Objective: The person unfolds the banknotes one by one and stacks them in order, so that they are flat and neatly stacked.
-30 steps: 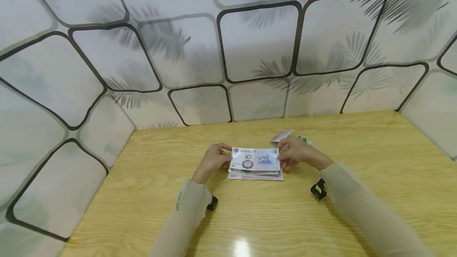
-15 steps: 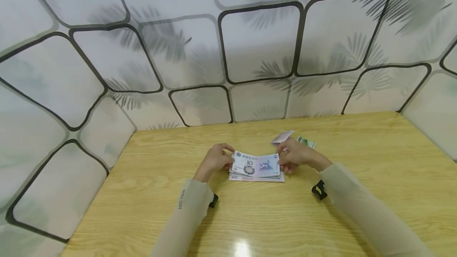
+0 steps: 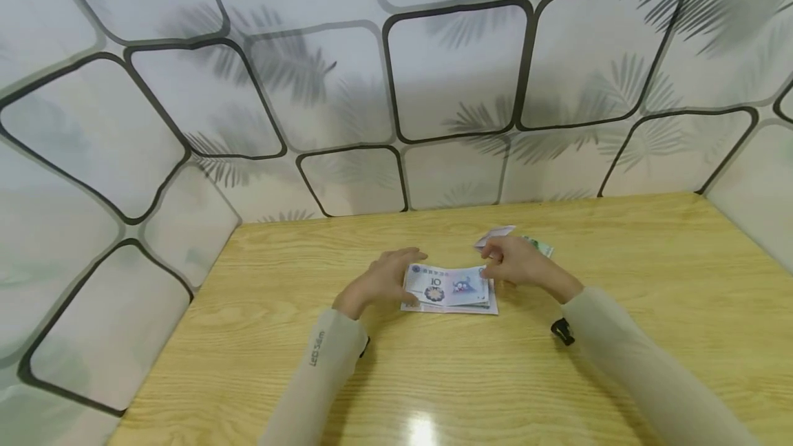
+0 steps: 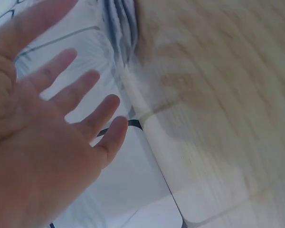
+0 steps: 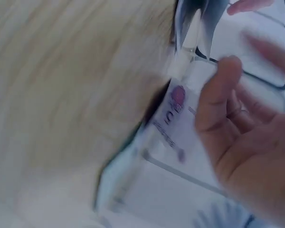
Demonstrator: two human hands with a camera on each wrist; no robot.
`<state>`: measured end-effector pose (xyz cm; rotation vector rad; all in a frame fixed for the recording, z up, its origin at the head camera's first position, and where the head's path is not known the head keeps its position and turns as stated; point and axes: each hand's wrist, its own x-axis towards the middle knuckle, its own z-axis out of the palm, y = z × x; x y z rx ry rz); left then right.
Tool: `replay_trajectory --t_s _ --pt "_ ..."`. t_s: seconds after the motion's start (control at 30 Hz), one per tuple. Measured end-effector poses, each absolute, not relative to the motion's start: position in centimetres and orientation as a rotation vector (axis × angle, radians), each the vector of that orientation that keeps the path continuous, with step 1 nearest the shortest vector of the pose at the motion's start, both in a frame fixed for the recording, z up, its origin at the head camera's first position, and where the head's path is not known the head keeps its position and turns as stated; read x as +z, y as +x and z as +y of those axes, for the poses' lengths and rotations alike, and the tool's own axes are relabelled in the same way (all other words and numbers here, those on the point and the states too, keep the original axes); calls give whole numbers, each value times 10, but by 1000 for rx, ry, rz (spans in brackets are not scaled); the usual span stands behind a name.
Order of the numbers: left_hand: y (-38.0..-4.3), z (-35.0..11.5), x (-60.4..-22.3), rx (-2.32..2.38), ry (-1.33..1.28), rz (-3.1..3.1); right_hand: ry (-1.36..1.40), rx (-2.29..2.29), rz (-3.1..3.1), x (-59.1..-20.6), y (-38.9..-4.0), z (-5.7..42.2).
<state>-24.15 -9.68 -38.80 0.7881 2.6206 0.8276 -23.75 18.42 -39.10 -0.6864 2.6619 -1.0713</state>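
Note:
A small pile of banknotes lies on the table in the head view, the 10 banknote (image 3: 455, 285) on top and a wider note (image 3: 493, 308) showing beneath it. My left hand (image 3: 384, 281) is spread over the pile's left end; in the left wrist view its fingers are apart with nothing between them, near the pile's edges (image 4: 123, 28). My right hand (image 3: 517, 266) is at the pile's upper right corner. From the right wrist, its thumb and fingers look loosely bent, holding nothing, with the index finger blurred.
Behind my right hand lie a folded pinkish banknote (image 3: 495, 234), marked 5 in the right wrist view, and a green banknote (image 3: 540, 246). The wooden table (image 3: 279, 267) meets a patterned fabric wall (image 3: 458, 74) at the back and sides.
Both hands held the 10 banknote by its ends above the pile; now it lies on top. My left hand has let go and spread rightward over it, and the right has loosened.

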Motion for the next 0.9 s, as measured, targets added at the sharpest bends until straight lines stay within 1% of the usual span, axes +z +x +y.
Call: replay_trajectory --t_s 0.13,0.23,0.37,0.57,0.67,0.77,0.9 --pt "-237 -96 -387 663 800 2603 -1031 -735 2824 -392 -228 177" --pt "-236 -94 -387 645 781 2590 -1135 -555 2838 -393 -221 172" --pt "-236 -93 -389 641 761 2585 -1108 -454 2821 -395 -217 170" --pt "-237 -92 -391 644 773 2583 -1046 -473 2787 -395 -217 171" --pt "-238 -92 -390 652 773 2574 -1010 -553 2738 -390 -218 177" --pt "-241 -93 -385 698 792 2562 -923 -741 2639 -383 -221 190" --pt "-245 -95 -381 923 799 2515 -847 -969 2593 -377 -230 218"
